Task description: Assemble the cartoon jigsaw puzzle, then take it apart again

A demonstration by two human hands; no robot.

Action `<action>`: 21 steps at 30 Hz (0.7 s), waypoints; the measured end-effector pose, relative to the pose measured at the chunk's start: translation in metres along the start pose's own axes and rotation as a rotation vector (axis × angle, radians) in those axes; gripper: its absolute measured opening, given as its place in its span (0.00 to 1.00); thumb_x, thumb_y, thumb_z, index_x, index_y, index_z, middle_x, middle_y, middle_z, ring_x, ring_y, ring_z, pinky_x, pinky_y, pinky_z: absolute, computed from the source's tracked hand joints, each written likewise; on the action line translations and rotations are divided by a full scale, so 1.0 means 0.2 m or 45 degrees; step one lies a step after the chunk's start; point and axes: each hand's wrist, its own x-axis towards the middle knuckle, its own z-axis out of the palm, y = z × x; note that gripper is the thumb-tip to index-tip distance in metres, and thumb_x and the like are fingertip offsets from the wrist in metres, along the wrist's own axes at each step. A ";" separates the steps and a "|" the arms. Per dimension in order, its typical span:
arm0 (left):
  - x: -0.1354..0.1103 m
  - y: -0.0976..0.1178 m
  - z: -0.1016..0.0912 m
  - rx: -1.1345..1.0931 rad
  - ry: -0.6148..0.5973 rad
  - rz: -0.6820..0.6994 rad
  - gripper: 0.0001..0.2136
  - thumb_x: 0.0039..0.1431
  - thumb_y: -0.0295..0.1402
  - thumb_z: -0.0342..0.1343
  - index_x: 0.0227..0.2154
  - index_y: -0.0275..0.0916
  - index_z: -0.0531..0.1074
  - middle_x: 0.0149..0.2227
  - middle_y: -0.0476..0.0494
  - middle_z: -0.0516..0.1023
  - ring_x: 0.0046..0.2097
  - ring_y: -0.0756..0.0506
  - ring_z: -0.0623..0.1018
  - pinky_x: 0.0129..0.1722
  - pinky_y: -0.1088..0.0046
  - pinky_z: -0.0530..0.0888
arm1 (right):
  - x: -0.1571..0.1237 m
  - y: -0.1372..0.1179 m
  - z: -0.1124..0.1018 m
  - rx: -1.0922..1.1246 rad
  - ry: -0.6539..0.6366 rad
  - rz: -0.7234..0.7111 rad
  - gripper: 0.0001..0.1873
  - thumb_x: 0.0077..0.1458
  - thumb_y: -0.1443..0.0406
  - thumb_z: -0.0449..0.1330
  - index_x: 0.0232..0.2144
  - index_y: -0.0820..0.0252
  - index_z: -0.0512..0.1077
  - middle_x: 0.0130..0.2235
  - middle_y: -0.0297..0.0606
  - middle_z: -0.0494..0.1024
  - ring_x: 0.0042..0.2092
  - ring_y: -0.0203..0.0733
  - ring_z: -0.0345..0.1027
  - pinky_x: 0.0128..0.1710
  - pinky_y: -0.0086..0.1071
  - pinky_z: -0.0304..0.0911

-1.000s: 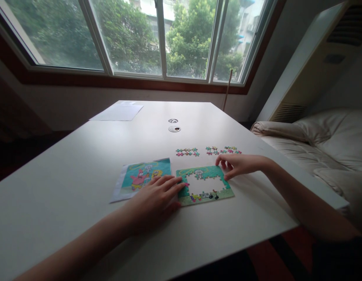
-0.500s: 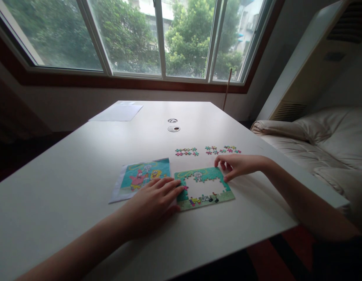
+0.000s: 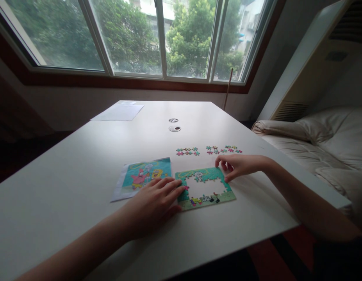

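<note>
A jigsaw puzzle (image 3: 185,204) lies flat near the front of the white table, its border joined around a bare white middle. My left hand (image 3: 157,197) rests palm down with fingers stretched out, the fingertips on the puzzle's left edge. At the upper right corner is my right hand (image 3: 238,166), its fingers curled and parted, thumb and fingertips touching the puzzle's edge. Under and beyond my left hand lies a picture sheet (image 3: 139,175) with cartoon figures on blue. Loose puzzle pieces (image 3: 188,151) form a group behind the puzzle, with more pieces (image 3: 232,149) to the right.
The white table (image 3: 81,168) reaches toward the window. Papers (image 3: 118,112) lie at its far left, and two round cable-hole covers (image 3: 175,128) sit at the far middle. A pale sofa (image 3: 300,134) stands along the right side.
The view shifts very slightly. Both hands and the puzzle stay in nearly the same places.
</note>
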 end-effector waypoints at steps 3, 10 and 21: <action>0.00 0.01 0.00 0.014 -0.014 -0.006 0.18 0.62 0.38 0.45 0.54 0.41 0.61 0.54 0.41 0.67 0.54 0.39 0.65 0.52 0.58 0.63 | 0.00 0.00 0.00 0.004 -0.007 0.003 0.28 0.43 0.54 0.61 0.45 0.59 0.60 0.33 0.36 0.68 0.34 0.39 0.63 0.31 0.28 0.57; -0.01 0.06 0.06 0.191 0.010 -0.514 0.32 0.60 0.51 0.39 0.57 0.30 0.56 0.59 0.27 0.57 0.59 0.32 0.57 0.54 0.51 0.57 | 0.00 0.01 0.00 0.002 -0.007 -0.002 0.29 0.42 0.53 0.61 0.45 0.59 0.61 0.33 0.36 0.69 0.34 0.39 0.64 0.31 0.29 0.56; -0.05 0.14 0.02 0.314 -0.128 -0.702 0.39 0.56 0.57 0.35 0.53 0.24 0.63 0.54 0.21 0.63 0.54 0.27 0.64 0.50 0.47 0.62 | 0.00 0.01 0.01 0.026 -0.007 -0.002 0.29 0.42 0.54 0.62 0.44 0.58 0.61 0.33 0.35 0.68 0.34 0.39 0.63 0.31 0.28 0.56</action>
